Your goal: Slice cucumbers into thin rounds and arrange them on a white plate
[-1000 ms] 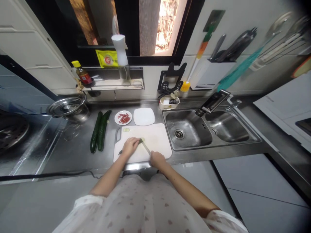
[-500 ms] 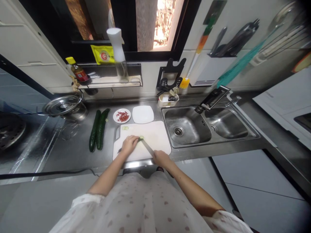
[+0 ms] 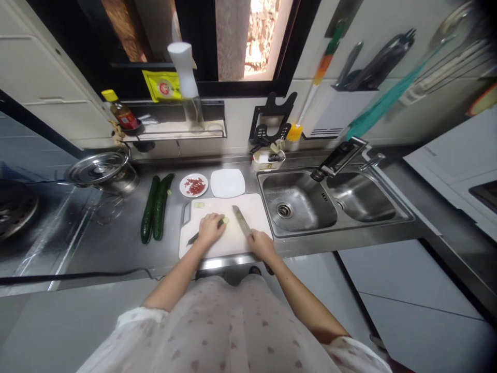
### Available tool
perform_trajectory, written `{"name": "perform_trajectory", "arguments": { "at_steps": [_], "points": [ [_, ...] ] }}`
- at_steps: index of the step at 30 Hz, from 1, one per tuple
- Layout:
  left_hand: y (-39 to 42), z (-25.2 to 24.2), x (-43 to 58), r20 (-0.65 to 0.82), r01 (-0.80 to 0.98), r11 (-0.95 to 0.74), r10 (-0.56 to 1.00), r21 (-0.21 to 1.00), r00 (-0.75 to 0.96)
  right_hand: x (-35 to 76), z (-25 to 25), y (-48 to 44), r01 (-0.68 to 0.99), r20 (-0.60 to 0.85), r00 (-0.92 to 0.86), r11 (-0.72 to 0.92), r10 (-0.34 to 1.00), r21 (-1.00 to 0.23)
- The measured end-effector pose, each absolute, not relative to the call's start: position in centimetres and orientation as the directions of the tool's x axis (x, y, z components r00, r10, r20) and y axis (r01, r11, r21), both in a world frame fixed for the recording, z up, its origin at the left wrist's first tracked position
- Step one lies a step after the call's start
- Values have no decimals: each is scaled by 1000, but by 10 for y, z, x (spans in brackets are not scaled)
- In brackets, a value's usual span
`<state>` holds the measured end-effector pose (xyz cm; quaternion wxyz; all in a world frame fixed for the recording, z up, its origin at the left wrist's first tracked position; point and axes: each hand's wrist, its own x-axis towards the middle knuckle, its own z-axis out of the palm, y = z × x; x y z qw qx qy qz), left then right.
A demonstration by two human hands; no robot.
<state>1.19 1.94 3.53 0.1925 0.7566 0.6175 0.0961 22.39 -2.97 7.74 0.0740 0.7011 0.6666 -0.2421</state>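
Note:
My left hand (image 3: 210, 228) is closed over a cucumber (image 3: 193, 239) on the white cutting board (image 3: 254, 207). The cucumber's pale cut end shows to the right of the fingers, its dark tail to the left of the wrist. In my right hand (image 3: 261, 245) is a kitchen knife (image 3: 241, 219), its blade apart from the cucumber and pointing away from me over the board. A few cucumber slices (image 3: 199, 205) lie at the board's far left corner.
Two whole cucumbers (image 3: 154, 210) lie left of the board. Behind it stand a small plate of chopped red pieces (image 3: 195, 185) and a white square plate (image 3: 228, 183). A double sink (image 3: 301, 228) is at right, a lidded pot (image 3: 116, 176) at far left.
The knife has moved right, away from the cucumber's cut end, and its blade now points more straight ahead. My left hand still covers the cucumber, with more of the cut end showing.

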Motion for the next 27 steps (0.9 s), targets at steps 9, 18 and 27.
{"name": "perform_trajectory", "arguments": {
  "at_steps": [9,18,27],
  "points": [
    [34,38,37,-217,969,-163,955,184,202,226,78,-28,970,-446,-13,-98,895,-225],
    [44,41,42,-206,964,-115,964,242,167,225,80,-27,972,-465,-30,-82,885,-220],
    [51,44,38,-165,860,44,985,508,46,224,82,-23,965,-453,-42,-80,890,-248]
  ]
}}
